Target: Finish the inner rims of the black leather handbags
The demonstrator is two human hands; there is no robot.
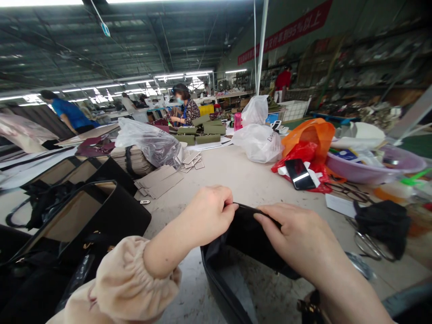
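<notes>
A black bag piece (248, 229), open in the middle like a loop, is held up over the table between my two hands. My left hand (212, 213) pinches its top edge at the left, thumb and fingers pressed together. Farther right along the same edge, my right hand (293, 231) grips it with the thumb on the near face and the fingers behind. The lower part of the piece hangs toward me and runs out of view at the bottom. A gold-coloured metal fitting (308, 308) shows below my right wrist.
Black bags with tan linings (97, 216) stand at the left. Cardboard pieces (160, 180) lie behind them. To the right are a phone (299, 174), a purple basin (378, 168), scissors (367, 245) and a black cloth (383, 227). Co-workers sit and stand farther back.
</notes>
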